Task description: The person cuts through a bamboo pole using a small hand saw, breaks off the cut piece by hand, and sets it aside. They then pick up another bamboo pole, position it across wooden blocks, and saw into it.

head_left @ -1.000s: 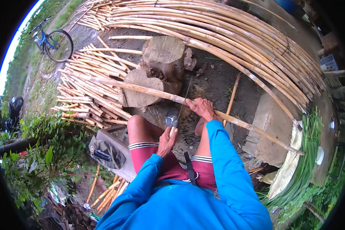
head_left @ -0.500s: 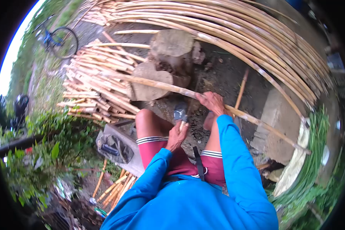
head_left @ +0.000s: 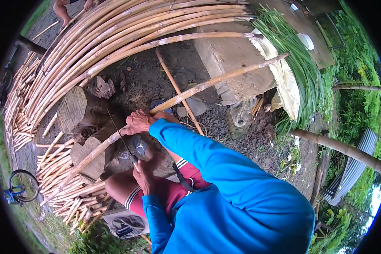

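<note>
With twelve o'clock at the top of the head view, the bamboo pole (head_left: pixel 220 79) lies with its long axis running from eight o'clock up to two. The right hand (head_left: pixel 139 122) is the nearer one: its fingers are curled right round the pole, leaving no visible gap. The left hand (head_left: pixel 143 177) sits at about six o'clock from the right, closed around the handle of a long-bladed tool (head_left: pixel 120 134). The blade points to eleven o'clock and crosses the pole steeply, just beside the right hand on its eight o'clock side; whether the edge actually bears on the wood is too fine to tell. Towards eight, the pole passes across the lower stump (head_left: pixel 82 150) and over a pile of short lengths (head_left: pixel 78 205); towards two, it reaches past a concrete block (head_left: pixel 233 53) to a pale sack (head_left: pixel 288 86) beside green leaves (head_left: pixel 302 70). A stack of long poles (head_left: pixel 156 23) curves around from ten to one, and a thinner stick (head_left: pixel 170 77) crosses near the pole at one o'clock from the right hand.
</note>
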The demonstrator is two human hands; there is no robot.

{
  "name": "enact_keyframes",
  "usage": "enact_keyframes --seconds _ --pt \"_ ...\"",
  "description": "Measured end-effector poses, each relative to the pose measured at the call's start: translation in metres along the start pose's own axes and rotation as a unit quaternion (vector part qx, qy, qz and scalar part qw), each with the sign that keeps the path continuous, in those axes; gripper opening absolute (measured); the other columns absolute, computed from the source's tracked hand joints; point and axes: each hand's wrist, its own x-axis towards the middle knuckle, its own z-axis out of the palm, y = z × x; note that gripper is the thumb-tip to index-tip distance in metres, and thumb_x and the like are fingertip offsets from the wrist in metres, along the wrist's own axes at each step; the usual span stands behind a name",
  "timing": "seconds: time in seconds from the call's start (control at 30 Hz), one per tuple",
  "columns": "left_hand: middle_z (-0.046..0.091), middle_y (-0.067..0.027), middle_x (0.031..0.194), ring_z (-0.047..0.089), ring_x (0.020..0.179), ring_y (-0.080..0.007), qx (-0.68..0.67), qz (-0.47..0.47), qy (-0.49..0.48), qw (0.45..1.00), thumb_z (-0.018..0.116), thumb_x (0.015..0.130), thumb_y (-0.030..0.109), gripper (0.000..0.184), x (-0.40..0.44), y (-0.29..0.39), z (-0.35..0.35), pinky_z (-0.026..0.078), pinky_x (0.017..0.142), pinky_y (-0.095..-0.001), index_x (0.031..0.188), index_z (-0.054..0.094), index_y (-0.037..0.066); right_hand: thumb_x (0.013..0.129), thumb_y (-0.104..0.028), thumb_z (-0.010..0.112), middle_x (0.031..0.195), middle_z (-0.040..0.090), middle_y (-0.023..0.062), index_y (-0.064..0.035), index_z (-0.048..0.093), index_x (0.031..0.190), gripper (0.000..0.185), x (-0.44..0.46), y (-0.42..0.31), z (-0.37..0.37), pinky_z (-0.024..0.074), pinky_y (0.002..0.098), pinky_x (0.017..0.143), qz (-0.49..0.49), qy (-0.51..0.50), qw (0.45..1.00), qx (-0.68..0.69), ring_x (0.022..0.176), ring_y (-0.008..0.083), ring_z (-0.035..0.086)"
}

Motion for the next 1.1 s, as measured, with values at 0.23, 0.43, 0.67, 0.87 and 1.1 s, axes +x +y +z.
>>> enact_keyframes --seconds 0.23,0.43,0.67,0.87,1.1 --pt "0.041 0.0066 0.056 0.036 0.044 -0.0048 -0.057 -0.024 0.002 0.998 0.057 0.098 0.042 0.035 0.004 -0.007 0.001 0.027 0.04 -0.0242 0.086 0.059 0.01 0.078 -0.079 0.051 0.091 0.071 0.0255 -0.005 0.076 0.085 0.078 -0.006 -0.003 -0.027 0.0513 0.0519 0.088 0.04 -0.095 0.995 0.0 0.094 0.043 0.068" --pt "0.039 0.0073 0.055 0.036 0.045 -0.0044 -0.055 -0.011 -0.004 0.998 0.059 0.098 0.039 0.034 0.005 -0.007 -0.005 0.027 0.04 -0.0261 0.081 0.055 0.01 0.083 -0.076 0.046 0.084 0.07 0.0265 -0.0015 0.075 0.082 0.08 0.0 -0.009 -0.028 0.0543 0.052 0.079 0.024 -0.103 0.993 -0.045 0.086 0.0426 0.069" --pt "0.042 0.0048 0.057 0.038 0.047 -0.0059 -0.055 -0.056 -0.003 0.997 0.06 0.097 0.039 0.036 -0.009 -0.02 -0.012 0.029 0.043 -0.0277 0.078 0.056 0.009 0.082 -0.072 0.053 0.084 0.069 0.0277 -0.0015 0.074 0.08 0.074 0.0 -0.017 -0.035 0.0537 0.053 0.08 0.043 -0.119 0.992 -0.03 0.085 0.045 0.068" --pt "0.055 -0.0088 0.062 0.052 0.062 -0.0167 0.066 -0.072 0.054 0.994 0.063 0.088 0.041 0.044 -0.04 -0.029 -0.011 0.044 0.059 -0.0383 0.079 0.059 -0.003 0.083 -0.071 0.053 0.089 0.07 0.0273 -0.0006 0.073 0.084 0.073 0.002 -0.02 -0.035 0.0519 0.0541 0.082 0.036 -0.144 0.989 -0.017 0.088 0.0468 0.067" --pt "0.067 -0.0224 0.074 0.069 0.074 -0.0355 0.174 -0.063 0.106 0.977 0.062 0.083 0.038 0.044 0.031 -0.027 -0.001 0.05 0.068 -0.0465 0.09 0.067 -0.005 0.072 -0.048 0.069 0.098 0.07 0.0261 -0.0041 0.07 0.093 0.049 0.003 -0.012 -0.037 0.0527 0.0522 0.085 0.0 -0.171 0.985 -0.034 0.092 0.0454 0.067"
